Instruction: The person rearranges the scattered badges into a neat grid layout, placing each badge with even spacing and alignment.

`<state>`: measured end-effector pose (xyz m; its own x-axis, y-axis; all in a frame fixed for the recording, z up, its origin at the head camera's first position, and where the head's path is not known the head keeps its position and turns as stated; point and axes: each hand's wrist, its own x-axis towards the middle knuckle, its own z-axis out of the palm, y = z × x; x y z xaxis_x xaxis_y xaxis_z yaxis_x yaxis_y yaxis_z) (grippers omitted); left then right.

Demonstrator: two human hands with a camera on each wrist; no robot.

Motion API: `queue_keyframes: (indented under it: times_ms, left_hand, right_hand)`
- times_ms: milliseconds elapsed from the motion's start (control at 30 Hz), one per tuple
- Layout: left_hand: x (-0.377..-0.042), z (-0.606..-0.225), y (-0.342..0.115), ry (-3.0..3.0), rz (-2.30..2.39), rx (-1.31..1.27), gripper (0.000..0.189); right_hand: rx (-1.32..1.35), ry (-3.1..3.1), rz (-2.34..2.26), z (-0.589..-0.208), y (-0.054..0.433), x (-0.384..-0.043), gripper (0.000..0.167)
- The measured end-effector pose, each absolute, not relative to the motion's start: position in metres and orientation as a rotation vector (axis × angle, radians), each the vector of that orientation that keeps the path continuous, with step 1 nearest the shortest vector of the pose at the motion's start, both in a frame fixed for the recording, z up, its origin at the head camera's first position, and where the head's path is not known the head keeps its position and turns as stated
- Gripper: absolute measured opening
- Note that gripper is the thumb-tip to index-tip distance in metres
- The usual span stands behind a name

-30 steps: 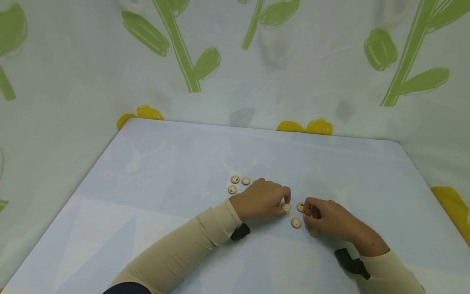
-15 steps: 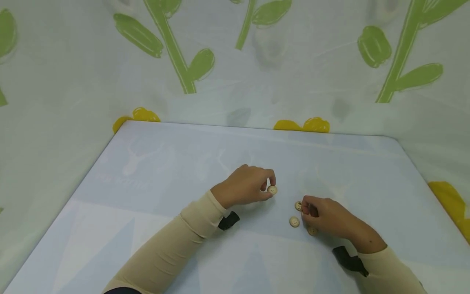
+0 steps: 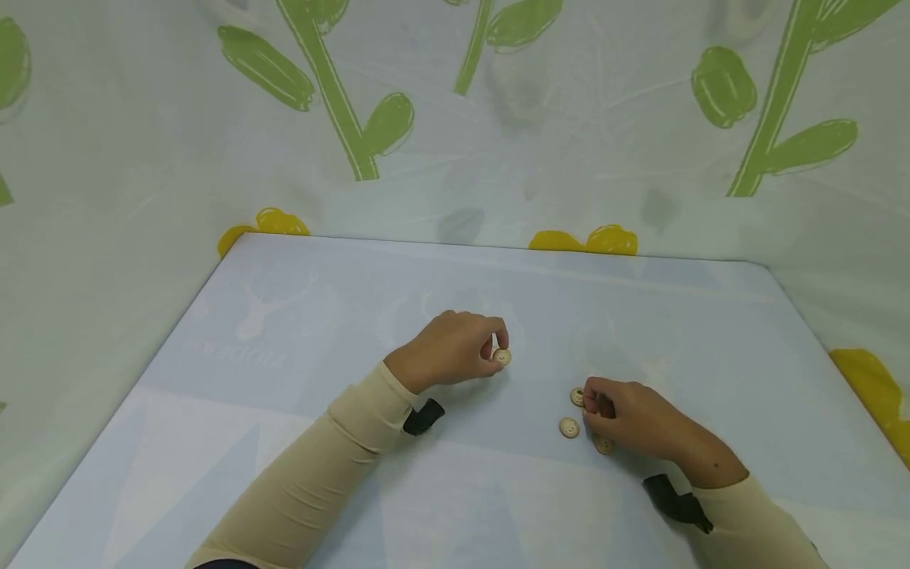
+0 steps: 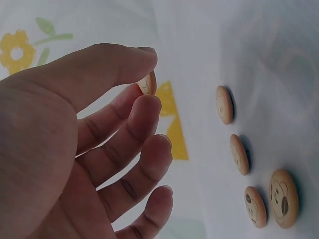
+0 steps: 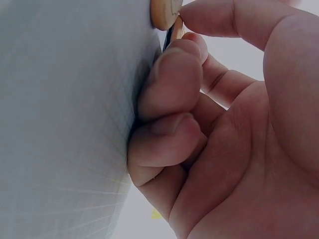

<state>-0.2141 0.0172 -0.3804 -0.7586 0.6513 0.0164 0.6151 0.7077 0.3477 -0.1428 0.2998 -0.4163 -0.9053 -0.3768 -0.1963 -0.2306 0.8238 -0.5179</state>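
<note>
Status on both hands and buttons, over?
Left hand pinches a button above table. Right hand at other buttons, grip unclear. Left hand hides four more buttons from head view.

The sleeved left forearm (image 3: 306, 466) slants up from the lower left; the left hand (image 3: 448, 348) is near centre, thumb (image 4: 109, 64) and forefinger (image 4: 123, 103) pinching. The sleeved right forearm (image 3: 757, 525) enters lower right, the right hand's (image 3: 636, 419) fingers (image 5: 169, 87) curled.
</note>
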Motion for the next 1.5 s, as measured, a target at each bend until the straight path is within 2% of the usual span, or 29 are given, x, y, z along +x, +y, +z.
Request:
queue_keyframes:
  times_ms: [333, 1500]
  left_hand:
    - [-0.215, -0.384, 0.006, 2.798, 0.525, 1.016, 0.008]
    - [-0.220, -0.399, -0.014, 2.758, 0.404, 0.983, 0.008]
  right_hand:
    - [-0.447, 2.703, -0.722, -0.416, 0.301, -0.142, 0.015]
    - [-0.480, 2.710, -0.716, -0.416, 0.299, -0.143, 0.015]
